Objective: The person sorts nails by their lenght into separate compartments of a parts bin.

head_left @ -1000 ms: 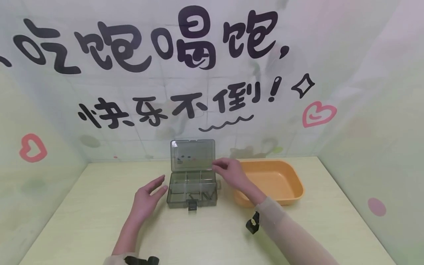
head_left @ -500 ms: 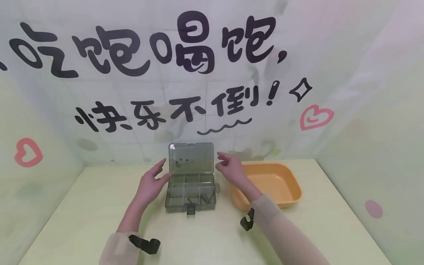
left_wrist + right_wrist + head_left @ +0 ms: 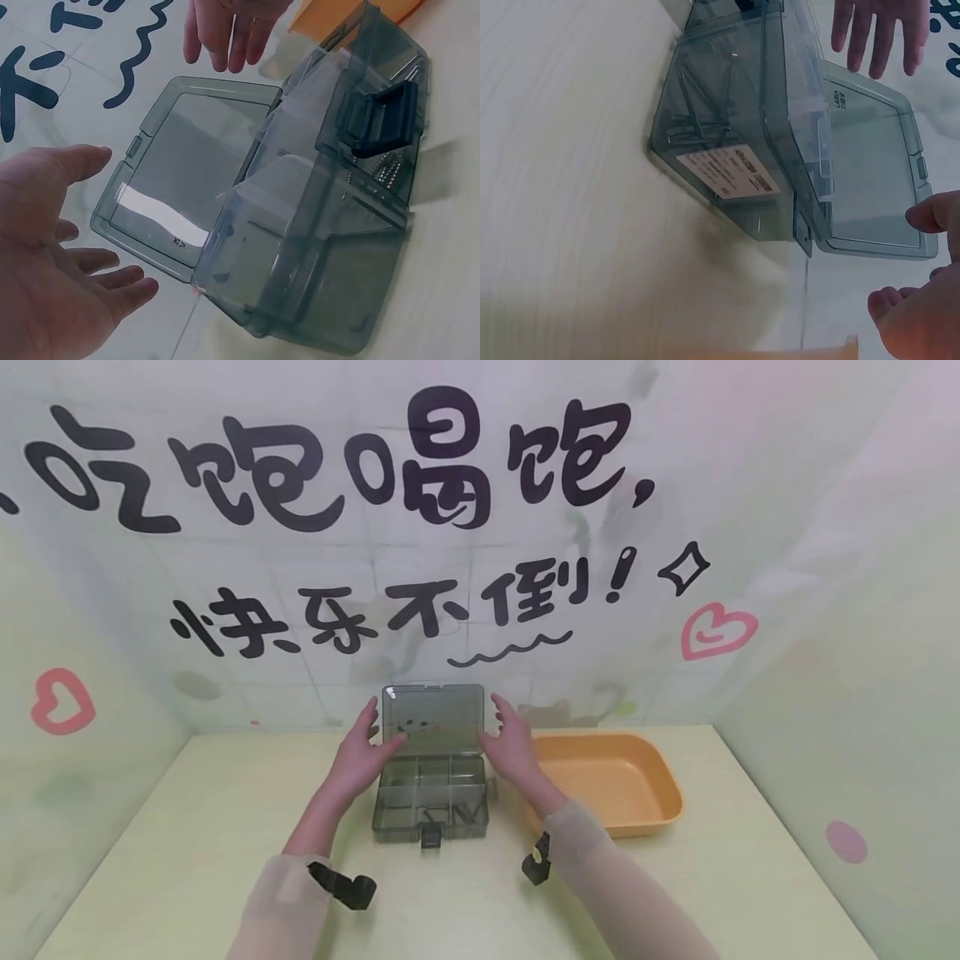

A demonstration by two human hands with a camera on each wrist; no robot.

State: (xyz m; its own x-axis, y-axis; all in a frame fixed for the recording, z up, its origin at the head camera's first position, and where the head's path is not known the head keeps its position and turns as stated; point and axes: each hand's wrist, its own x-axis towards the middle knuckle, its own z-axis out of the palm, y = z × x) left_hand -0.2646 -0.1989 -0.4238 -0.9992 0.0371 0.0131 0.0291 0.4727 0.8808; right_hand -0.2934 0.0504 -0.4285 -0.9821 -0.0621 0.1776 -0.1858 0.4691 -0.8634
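A clear grey plastic compartment box [image 3: 397, 818] stands on the table with its lid [image 3: 433, 718] raised at the back. Metal screws [image 3: 390, 169] and long thin metal pieces [image 3: 697, 112] lie in its front compartments. My left hand [image 3: 362, 758] is at the lid's left side, fingers spread and thumb reaching in front of the lid in the head view. On the other side, my right hand [image 3: 517, 750] has its fingers up beside the lid, the thumb [image 3: 930, 214] overlapping its corner in the right wrist view. Neither hand grips anything.
An orange tray [image 3: 652, 760] stands right of the box, partly behind my right forearm. A black latch [image 3: 431, 837] sticks out at the box's front. The back wall [image 3: 337, 552], printed with large black characters, rises close behind the lid.
My left hand has moved up and right from the box's side to the lid. The right hand has gone from in front of the lid's edge to beside it. The box stays put.
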